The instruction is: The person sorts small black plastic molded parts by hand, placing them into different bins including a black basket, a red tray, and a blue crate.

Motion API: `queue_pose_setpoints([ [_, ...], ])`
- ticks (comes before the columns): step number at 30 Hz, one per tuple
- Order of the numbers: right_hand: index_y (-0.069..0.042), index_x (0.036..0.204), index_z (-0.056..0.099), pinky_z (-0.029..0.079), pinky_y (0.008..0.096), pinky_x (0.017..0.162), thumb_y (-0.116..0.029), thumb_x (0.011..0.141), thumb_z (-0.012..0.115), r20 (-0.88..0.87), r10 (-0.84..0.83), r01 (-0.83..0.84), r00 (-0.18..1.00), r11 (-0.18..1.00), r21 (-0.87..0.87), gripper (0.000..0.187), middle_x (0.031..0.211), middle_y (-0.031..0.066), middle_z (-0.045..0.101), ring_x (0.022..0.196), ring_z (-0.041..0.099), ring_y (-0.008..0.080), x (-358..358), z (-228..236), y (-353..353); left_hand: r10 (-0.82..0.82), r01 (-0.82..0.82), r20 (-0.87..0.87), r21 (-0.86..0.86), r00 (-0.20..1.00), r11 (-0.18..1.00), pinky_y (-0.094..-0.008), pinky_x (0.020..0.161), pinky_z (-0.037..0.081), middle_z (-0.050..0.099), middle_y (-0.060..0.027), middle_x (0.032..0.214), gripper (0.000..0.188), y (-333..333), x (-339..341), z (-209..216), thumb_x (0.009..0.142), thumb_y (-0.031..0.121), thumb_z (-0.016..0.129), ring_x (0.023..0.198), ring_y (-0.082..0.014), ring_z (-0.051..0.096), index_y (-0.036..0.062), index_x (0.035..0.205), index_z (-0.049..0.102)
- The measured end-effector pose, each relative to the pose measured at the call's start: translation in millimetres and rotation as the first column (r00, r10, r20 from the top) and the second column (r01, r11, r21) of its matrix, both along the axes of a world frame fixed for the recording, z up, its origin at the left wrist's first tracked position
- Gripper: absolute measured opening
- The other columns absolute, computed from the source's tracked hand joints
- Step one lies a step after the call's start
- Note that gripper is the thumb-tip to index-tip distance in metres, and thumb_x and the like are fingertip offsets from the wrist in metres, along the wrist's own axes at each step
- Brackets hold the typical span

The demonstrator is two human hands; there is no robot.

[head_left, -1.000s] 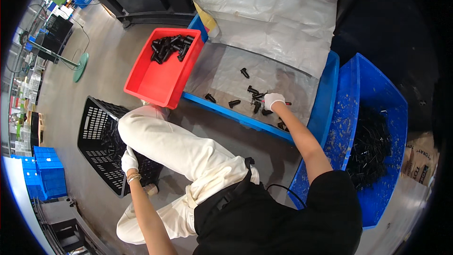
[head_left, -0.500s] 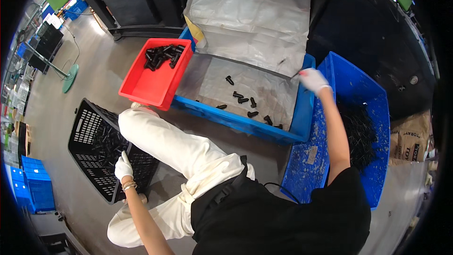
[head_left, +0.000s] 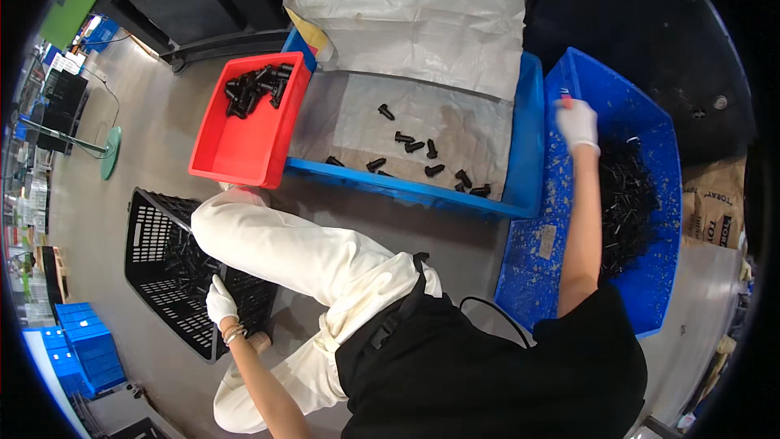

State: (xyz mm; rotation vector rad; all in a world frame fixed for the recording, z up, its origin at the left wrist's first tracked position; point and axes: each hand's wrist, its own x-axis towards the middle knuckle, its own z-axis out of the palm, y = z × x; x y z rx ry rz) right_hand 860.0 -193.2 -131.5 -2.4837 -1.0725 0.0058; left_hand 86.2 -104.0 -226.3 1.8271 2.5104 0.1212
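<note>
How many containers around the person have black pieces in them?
4: the red tray at left front, the black crate by the left hand, the lined blue tub ahead, and the blue bin by the right hand. Others could be hidden beneath the body.

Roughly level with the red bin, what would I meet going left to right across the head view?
Green stand base, red bin, blue tray with scattered black parts, gloved right hand, pile of dark pieces in the speckled blue bin, brown paper sack.
</note>
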Motion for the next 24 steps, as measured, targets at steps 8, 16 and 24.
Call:
queue_pose_setpoints([
  [8,-0.023,0.140,0.036,0.038,0.0418,0.101,-0.015,0.083,0.046,-0.499,-0.088,-0.321,0.862,0.667,-0.672,0.058,0.132,0.0193,0.049,0.120,0.047,0.0381,-42,-297,69,-0.050,0.052,0.036,-0.033,0.998,0.998,-0.0511,0.075,0.045,0.063,-0.0261,0.093,0.063,4,-4,-1,0.096,0.050,0.024,0.089,-0.0453,0.057,0.0007,0.102,0.063],
  [16,-0.020,0.144,0.025,0.034,0.0414,0.103,-0.030,0.083,0.054,-0.515,-0.282,-0.180,0.809,0.716,-0.675,0.068,0.134,0.0234,0.045,0.124,0.042,0.0392,-43,-353,49,0.050,-0.049,0.120,-0.007,0.991,0.999,-0.0478,0.072,0.045,0.063,-0.0247,0.094,0.054,9,7,-6,0.097,0.044,0.029,0.088,-0.0454,0.057,0.0002,0.105,0.060],
  [24,-0.020,0.138,0.037,0.038,0.0418,0.098,-0.034,0.087,0.050,-0.714,0.262,-0.714,0.649,0.532,-0.455,0.055,0.126,0.0239,0.051,0.117,0.047,0.0401,-173,-328,121,0.024,-0.019,0.080,-0.061,0.996,0.998,-0.0472,0.073,0.047,0.064,-0.0237,0.093,0.044,14,19,-10,0.090,0.040,0.045,0.087,-0.0429,0.060,0.0015,0.105,0.061],
])
